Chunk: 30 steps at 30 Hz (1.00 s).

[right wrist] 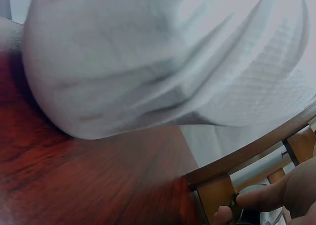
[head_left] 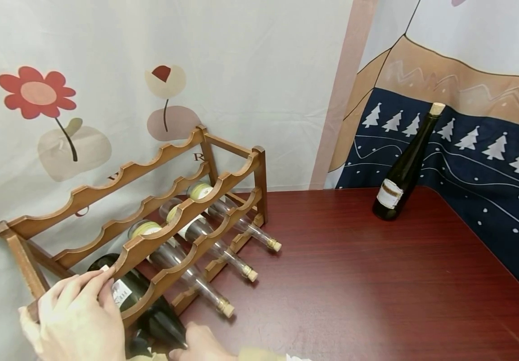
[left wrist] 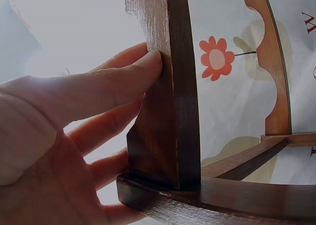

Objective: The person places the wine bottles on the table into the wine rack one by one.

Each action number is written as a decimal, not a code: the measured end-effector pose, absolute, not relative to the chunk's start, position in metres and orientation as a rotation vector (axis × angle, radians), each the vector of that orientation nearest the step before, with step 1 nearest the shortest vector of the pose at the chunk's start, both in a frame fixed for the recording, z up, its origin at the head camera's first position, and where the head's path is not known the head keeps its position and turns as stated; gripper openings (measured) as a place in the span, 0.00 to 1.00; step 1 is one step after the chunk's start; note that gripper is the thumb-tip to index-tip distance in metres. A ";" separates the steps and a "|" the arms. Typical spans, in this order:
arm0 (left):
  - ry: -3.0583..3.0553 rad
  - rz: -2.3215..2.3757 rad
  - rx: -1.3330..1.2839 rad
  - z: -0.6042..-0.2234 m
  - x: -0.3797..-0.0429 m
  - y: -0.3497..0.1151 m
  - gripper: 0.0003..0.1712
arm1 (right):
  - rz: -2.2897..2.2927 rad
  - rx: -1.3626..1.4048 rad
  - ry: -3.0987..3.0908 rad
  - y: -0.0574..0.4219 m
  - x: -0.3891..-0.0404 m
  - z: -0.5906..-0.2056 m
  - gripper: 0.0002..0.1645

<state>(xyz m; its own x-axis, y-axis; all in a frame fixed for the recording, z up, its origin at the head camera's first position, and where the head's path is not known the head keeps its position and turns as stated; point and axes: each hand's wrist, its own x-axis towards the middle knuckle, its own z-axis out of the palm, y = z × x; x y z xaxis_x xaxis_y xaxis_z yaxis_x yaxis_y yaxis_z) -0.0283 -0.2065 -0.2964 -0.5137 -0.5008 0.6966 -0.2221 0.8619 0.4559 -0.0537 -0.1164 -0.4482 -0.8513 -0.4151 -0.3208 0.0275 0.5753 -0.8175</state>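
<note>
A wooden wine rack [head_left: 261,185] stands against the back cloth. My left hand [head_left: 76,318] grips the left end of its upper front rail; in the left wrist view the thumb [left wrist: 123,77] presses one side of the wood and the fingers lie behind it. A dark wine bottle [head_left: 162,321] lies tilted in the rack's left part, neck toward me. At its neck end, my right hand [head_left: 203,343] holds it with thumb and fingers, partly cut off by the frame. Beneath it is another dark shape [head_left: 140,343], mostly hidden.
Three clear corked bottles, including a near one [head_left: 192,273], lie in the rack with necks sticking out front. A dark green corked bottle [head_left: 404,170] stands at the back right of the red-brown table [head_left: 331,281]. A pale sleeve [right wrist: 148,62] fills much of the right wrist view.
</note>
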 end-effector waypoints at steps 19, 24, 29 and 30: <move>-2.127 -0.388 0.524 -0.296 -0.029 -0.207 0.07 | -1.298 -0.349 2.342 -0.134 -0.060 -0.448 0.14; -2.121 -0.390 0.516 -0.296 -0.029 -0.207 0.06 | -1.281 -0.326 2.352 -0.137 -0.061 -0.447 0.14; -2.116 -0.386 0.517 -0.297 -0.029 -0.208 0.06 | -1.252 -0.350 2.367 -0.140 -0.063 -0.445 0.14; -2.115 -0.383 0.516 -0.298 -0.029 -0.209 0.06 | -1.246 -0.358 2.367 -0.140 -0.063 -0.444 0.15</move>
<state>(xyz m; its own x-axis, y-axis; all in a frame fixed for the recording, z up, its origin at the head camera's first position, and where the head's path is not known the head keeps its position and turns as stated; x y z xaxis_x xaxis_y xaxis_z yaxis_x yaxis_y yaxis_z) -0.0292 -0.2086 -0.2975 -0.5099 -0.4958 0.7029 -0.2180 0.8650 0.4520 -0.0635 -0.1400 -0.4441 -0.8700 -0.4192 -0.2595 -0.0232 0.5606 -0.8278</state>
